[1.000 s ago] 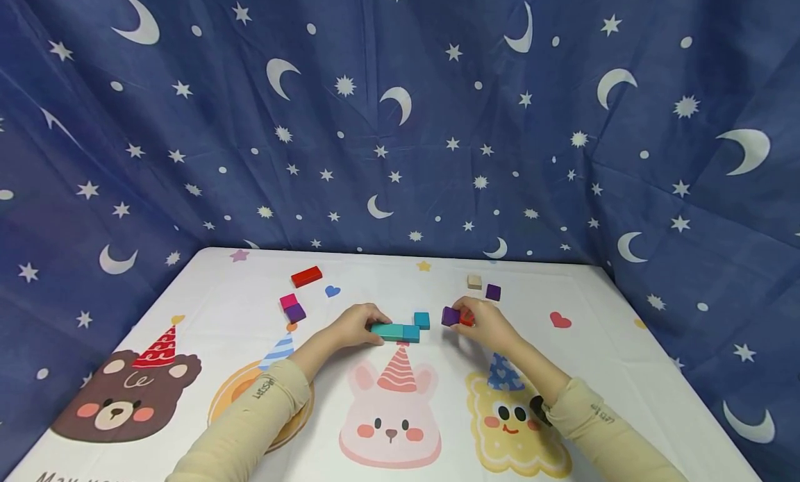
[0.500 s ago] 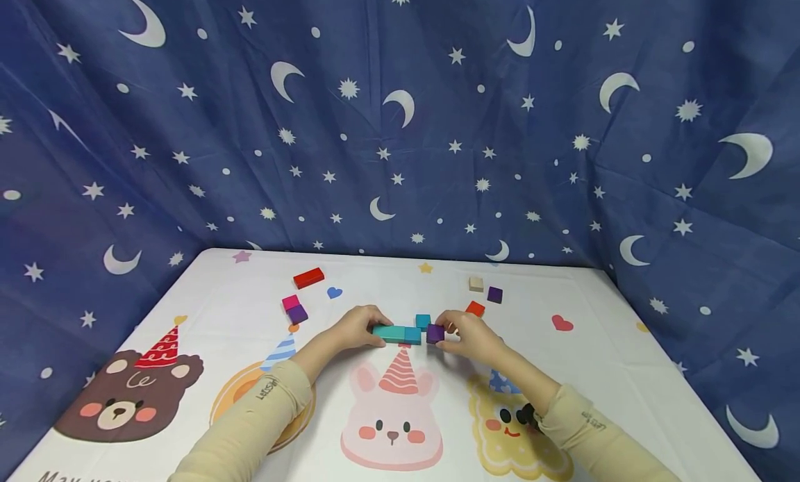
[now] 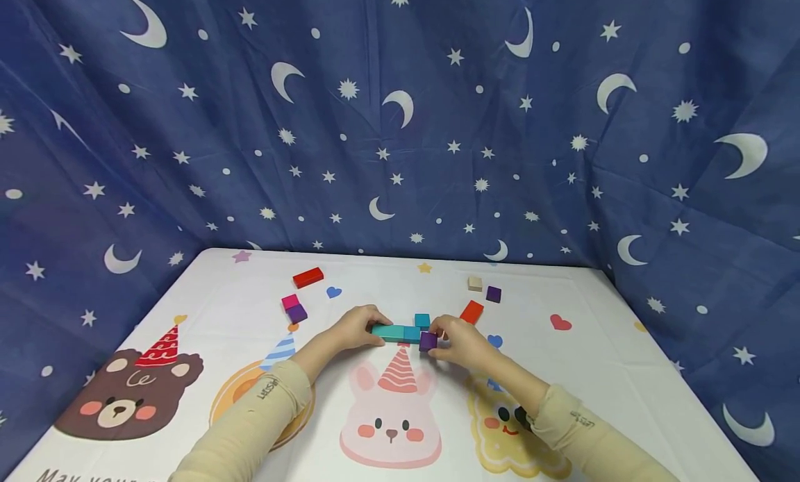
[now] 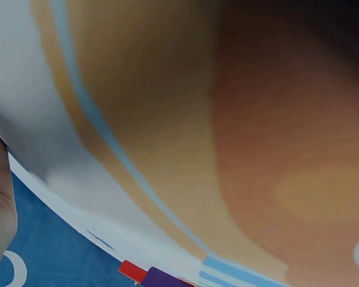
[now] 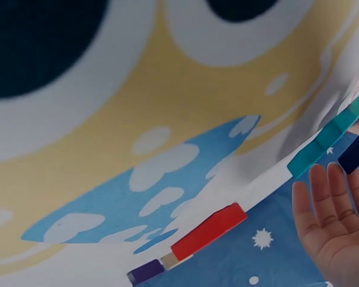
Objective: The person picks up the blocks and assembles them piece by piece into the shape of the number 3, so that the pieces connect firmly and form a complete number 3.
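Note:
My left hand [image 3: 359, 327] holds the left end of a teal block [image 3: 389, 333] between thumb and fingers, low at the middle of the table. Against the teal block's right end lies a blue block [image 3: 411, 334], with a small blue cube [image 3: 421, 320] just behind it. My right hand [image 3: 459, 341] pinches a purple cube [image 3: 428, 342], which overlaps the blue block's right end in the head view. In the left wrist view only part of the left hand [image 4: 0, 209] shows at the left edge. The right hand [image 5: 335, 215] appears below the teal block [image 5: 326, 140] in the right wrist view.
Behind the right hand lies an orange-red block [image 3: 471, 312], with a beige cube [image 3: 475, 283] and another purple cube [image 3: 494, 294] farther back. At back left are a red block [image 3: 308, 278], a pink block [image 3: 290, 301] and a purple block [image 3: 296, 313]. A starry curtain [image 3: 437, 190] hangs beyond.
My right hand has moved left and nearer with the purple cube, from beside the orange-red block to the blue block's right end. The left hand stays on the teal block.

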The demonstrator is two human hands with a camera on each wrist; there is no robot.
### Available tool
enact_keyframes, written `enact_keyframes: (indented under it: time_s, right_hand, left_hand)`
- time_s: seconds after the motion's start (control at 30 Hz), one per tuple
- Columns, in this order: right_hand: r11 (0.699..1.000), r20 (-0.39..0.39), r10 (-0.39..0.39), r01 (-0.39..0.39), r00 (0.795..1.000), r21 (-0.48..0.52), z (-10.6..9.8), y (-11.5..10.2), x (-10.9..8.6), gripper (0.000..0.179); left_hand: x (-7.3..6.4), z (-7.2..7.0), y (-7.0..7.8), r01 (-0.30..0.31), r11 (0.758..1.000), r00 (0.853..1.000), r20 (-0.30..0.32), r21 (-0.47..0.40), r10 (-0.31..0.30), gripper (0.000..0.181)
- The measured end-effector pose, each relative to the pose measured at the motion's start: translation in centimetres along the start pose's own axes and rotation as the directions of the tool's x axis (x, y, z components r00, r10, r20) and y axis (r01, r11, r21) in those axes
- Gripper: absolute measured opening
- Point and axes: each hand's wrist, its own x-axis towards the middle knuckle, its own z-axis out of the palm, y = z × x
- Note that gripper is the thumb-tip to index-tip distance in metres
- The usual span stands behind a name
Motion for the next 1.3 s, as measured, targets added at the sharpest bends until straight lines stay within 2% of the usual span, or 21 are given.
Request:
enact_keyframes:
  time_s: [0.1, 0.77, 1.1, 1.3]
  right_hand:
    - [1.000, -0.001, 0.013, -0.013, 1.000, -0.001, 0.2, -0.2, 0.0, 0.027]
    - [0.998, 0.042, -0.029, 0.031, 0.999, -0.053, 1.2, -0.5, -0.1, 0.028]
    - [0.996, 0.074, 0.026, -0.020, 0.997, -0.084, 1.5, -0.7, 0.3, 0.029]
    - [0.996, 0.075, 0.031, -0.025, 0.997, -0.084, 1.6, -0.6, 0.4, 0.030]
  left_hand:
    - [0.0, 0.0, 0.1, 0.002, 1.000, 1.000, 0.004, 0.000, -0.002, 0.034]
    - [-0.2, -0.3, 0.5, 0.023, 1.000, 1.000, 0.017, -0.003, -0.023, 0.034]
    - [-0.1, -0.2, 0.4, 0.023, 1.000, 1.000, 0.007, -0.002, -0.023, 0.034]
    - [0.0, -0.2, 0.4, 0.025, 1.000, 1.000, 0.012, -0.004, -0.025, 0.034]
